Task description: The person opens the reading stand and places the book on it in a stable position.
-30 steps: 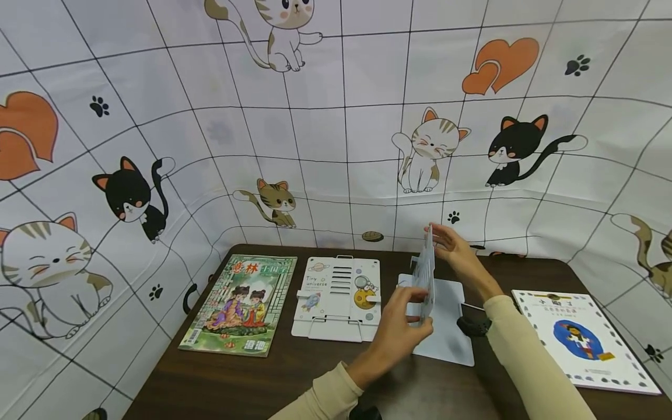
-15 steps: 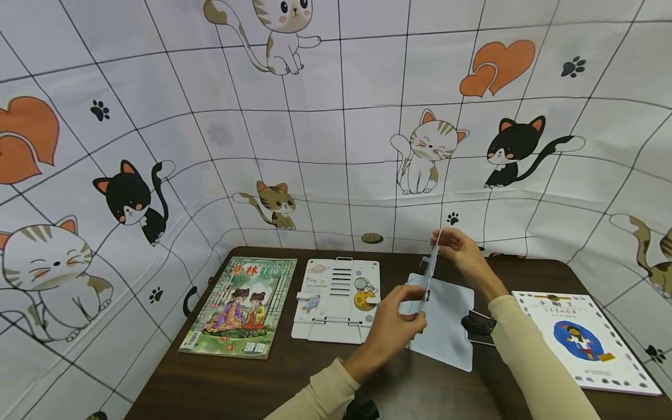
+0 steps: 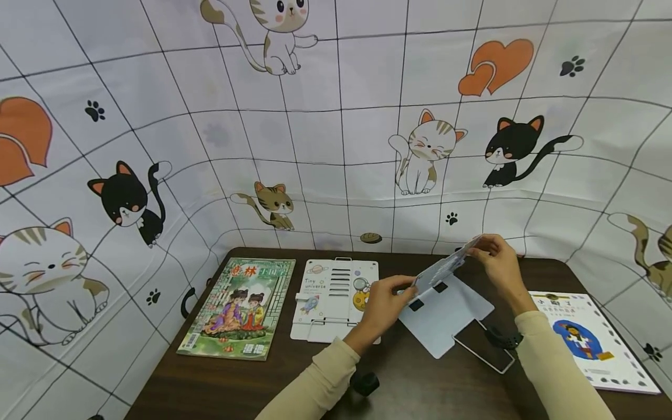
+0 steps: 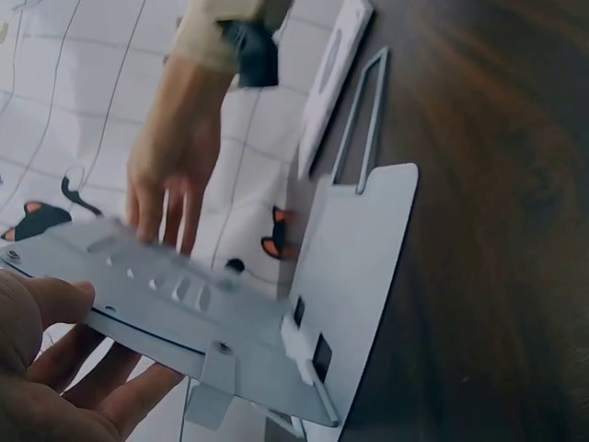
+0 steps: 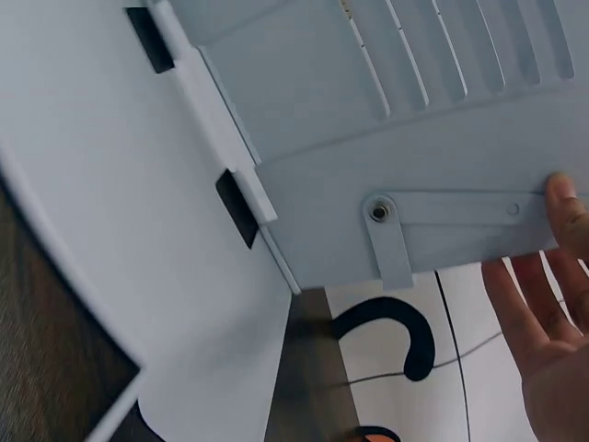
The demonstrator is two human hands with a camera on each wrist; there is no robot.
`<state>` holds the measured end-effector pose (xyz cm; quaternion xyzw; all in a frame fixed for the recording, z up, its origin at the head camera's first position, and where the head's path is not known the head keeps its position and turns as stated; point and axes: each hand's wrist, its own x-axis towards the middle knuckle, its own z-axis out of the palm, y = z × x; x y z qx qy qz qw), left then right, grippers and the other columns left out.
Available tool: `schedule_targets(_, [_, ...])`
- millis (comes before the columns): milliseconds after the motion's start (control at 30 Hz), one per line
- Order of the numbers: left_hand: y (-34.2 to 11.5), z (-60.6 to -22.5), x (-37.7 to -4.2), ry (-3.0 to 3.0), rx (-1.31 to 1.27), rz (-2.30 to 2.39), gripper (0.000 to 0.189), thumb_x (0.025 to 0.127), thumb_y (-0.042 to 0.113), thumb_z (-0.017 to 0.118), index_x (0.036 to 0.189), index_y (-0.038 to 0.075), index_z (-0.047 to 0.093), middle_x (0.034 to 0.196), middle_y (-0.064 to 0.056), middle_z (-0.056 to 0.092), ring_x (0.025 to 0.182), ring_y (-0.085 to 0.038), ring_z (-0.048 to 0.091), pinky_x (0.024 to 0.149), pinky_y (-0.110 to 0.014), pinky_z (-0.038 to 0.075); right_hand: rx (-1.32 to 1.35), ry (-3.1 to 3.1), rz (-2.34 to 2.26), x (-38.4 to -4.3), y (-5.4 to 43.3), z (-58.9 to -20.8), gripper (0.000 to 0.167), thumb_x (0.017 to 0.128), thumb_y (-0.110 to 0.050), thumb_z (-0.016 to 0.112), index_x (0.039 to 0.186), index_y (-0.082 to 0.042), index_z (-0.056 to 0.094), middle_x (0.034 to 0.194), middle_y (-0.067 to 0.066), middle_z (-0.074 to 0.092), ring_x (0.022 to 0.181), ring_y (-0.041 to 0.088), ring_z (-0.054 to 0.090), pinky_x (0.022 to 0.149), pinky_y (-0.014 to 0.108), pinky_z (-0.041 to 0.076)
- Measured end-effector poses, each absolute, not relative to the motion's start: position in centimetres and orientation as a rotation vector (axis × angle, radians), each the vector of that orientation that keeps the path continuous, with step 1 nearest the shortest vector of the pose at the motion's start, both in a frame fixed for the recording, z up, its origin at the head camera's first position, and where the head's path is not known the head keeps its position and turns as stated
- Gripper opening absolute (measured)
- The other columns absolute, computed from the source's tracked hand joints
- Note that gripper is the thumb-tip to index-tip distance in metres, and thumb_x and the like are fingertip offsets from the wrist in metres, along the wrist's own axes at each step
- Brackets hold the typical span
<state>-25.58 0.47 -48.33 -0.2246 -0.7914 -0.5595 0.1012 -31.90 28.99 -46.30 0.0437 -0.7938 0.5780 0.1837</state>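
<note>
A pale grey metal book stand (image 3: 446, 318) is part unfolded on the right half of the desk. Its slotted panel (image 5: 368, 138) rises at a slant from the base plate, joined along a hinge with two black slots. My left hand (image 3: 385, 303) pinches the panel's left edge between thumb and fingers. At the opposite edge my right hand (image 3: 497, 265) grips the panel, thumb on the slotted face in the right wrist view. From the base plate a wire loop (image 3: 485, 353) sticks out toward my right forearm. Small pivoting metal arms (image 5: 391, 244) show at the panel's sides.
To the left, a white book stand (image 3: 325, 303) printed "Tiny universe" lies folded flat. Beyond it is a green illustrated magazine (image 3: 238, 309). A white book (image 3: 583, 338) with a blue oval lies at the right edge. Behind the desk hangs a cat-print cloth (image 3: 315, 128).
The held stand has turned from nearly edge-on to a slant, and its panel leans over to the right. My right hand moved right; the base plate swung round, showing its slots and wire loop.
</note>
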Motion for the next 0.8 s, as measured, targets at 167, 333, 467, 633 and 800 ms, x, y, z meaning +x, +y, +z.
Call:
schedule_targets(167, [0.8,-48.0,-27.2,-2.356,-0.61,-1.693,0.019,0.103,0.016,0.072,0.118,0.01,0.081,0.113,-0.008,0.082,0.095,-0.007,0.076,0.077,-0.018,0.057,-0.05,-2.285,1.446,-30.7,30.1,-46.5,0.041,0.097,-0.012,0.079,0.128,0.006,0.058,0.091,-0.035,0.057,0.09,-0.019,0.055,0.08,0.004,0.044])
schedule_targets(333, [1.1,-47.9,-28.9,-2.372,-0.574,-1.736,0.018,0.102,0.018,0.073,0.116,0.01,0.082,0.11,-0.007,0.082,0.092,-0.003,0.072,0.078,-0.02,0.056,-0.151,-2.287,1.313,-29.4,30.7,-46.7,0.036,0.096,-0.015,0.082,0.12,0.003,0.062,0.086,-0.038,0.053,0.084,-0.022,0.053,0.075,0.003,0.043])
schedule_targets(467, [1.2,-47.6,-30.2,-2.409,-0.562,-1.724,0.018,0.103,0.019,0.072,0.115,0.01,0.081,0.109,-0.006,0.081,0.089,-0.004,0.067,0.076,-0.019,0.051,-0.225,-2.295,1.269,-28.4,31.1,-46.8,0.03,0.098,-0.016,0.08,0.115,0.001,0.063,0.088,-0.034,0.055,0.084,-0.021,0.051,0.074,0.004,0.043])
schedule_targets(633, [1.6,-47.3,-31.3,-2.45,-0.564,-1.71,0.018,0.103,0.018,0.071,0.114,0.007,0.081,0.108,-0.009,0.081,0.087,-0.017,0.067,0.071,-0.02,0.046,-0.291,-2.298,1.224,-27.7,31.2,-46.8,0.03,0.098,-0.018,0.08,0.115,-0.001,0.063,0.1,-0.006,0.069,0.085,-0.021,0.049,0.075,0.005,0.042])
schedule_targets(800, [2.0,-47.0,-31.6,-2.486,-0.534,-1.718,0.019,0.103,0.018,0.071,0.116,0.008,0.081,0.112,-0.007,0.082,0.096,-0.021,0.071,0.074,-0.019,0.046,-0.319,-2.293,1.207,-27.2,31.4,-46.7,0.035,0.098,-0.019,0.08,0.12,0.001,0.064,0.102,-0.007,0.068,0.085,-0.024,0.047,0.076,0.003,0.041])
